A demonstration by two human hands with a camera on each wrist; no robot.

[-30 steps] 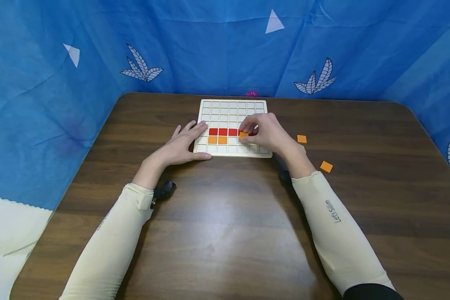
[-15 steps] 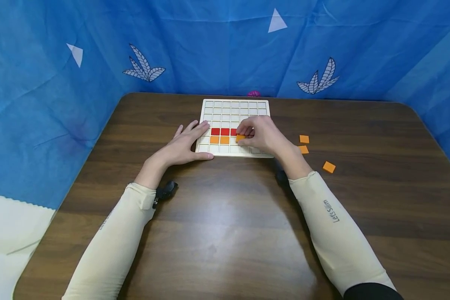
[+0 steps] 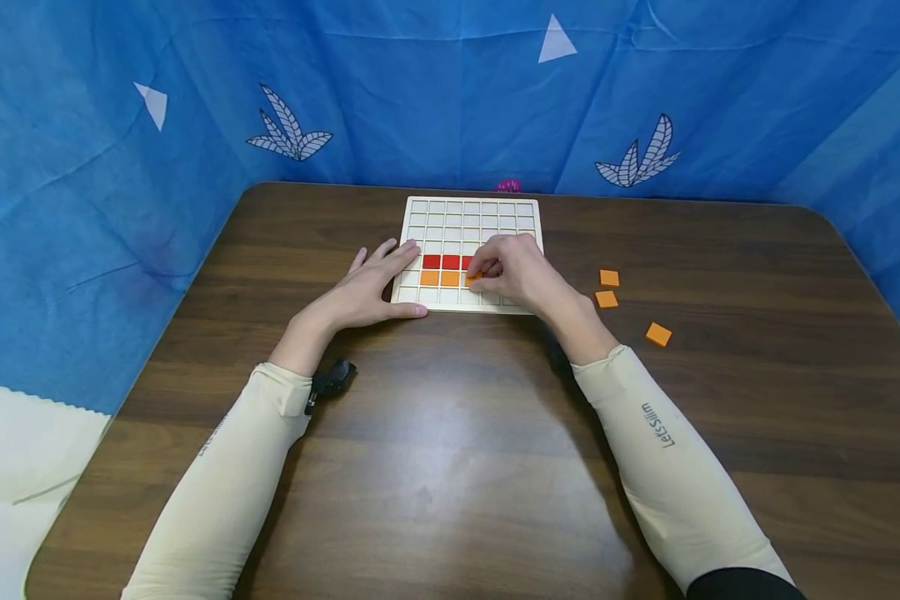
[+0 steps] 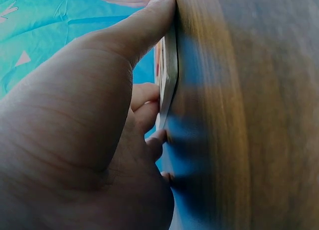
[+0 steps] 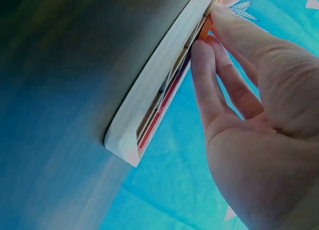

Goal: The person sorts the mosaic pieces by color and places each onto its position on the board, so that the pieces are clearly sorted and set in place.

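Backdrop: blue cloth (image 3: 435, 92) with white leaf prints and triangles, hanging beyond the board.
Counter: dark brown wood (image 3: 435, 400), under the board and stretching out on every side of it.
Board: white grid board (image 3: 471, 208), lying flat.
Red tiles: a row (image 3: 450, 262) set in the board's squares, three showing in the head view, the row's right part behind the fingers.
Placed orange tiles: two (image 3: 429, 278) in the board's next row, on the near side of the red.
Left hand (image 3: 360, 292): spread wide, index finger on the board's left side, thumb at its near edge.
Right hand (image 3: 521, 267): over the board, pinching one orange tile (image 5: 205, 28).
Pinched tile: at the board, just right of the two placed orange ones; cannot tell whether it sits in a square.
Loose tiles: three orange (image 3: 606, 299), right of the board.
Sleeves: cream (image 3: 675, 458), on both arms, nearer than the board.
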